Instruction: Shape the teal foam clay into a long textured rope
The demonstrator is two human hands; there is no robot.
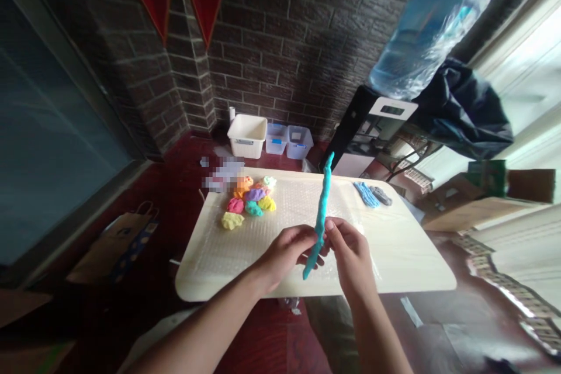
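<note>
A long, lumpy roll of turquoise modelling clay [323,198] is held up above the table, slanting from lower left to upper right. My left hand [293,248] pinches its lower part from the left, the thumb lying against the clay. From the other side my right hand [348,242] grips it near the same spot, thumb and bent fingers closed. Some fingertips are hidden behind the roll. Beyond my left hand sits a group of clay lumps, among them a purple lump [255,194], a teal lump [253,208] and a pale yellow lump [232,221].
Bubble wrap [289,198] covers much of the pale table [412,257]. Blue and grey knitted-looking pieces [366,194] lie at its far right. Behind stand a white bin [248,135], clear boxes [299,142] and a water dispenser [368,123]. Cardboard boxes [486,204] are at right.
</note>
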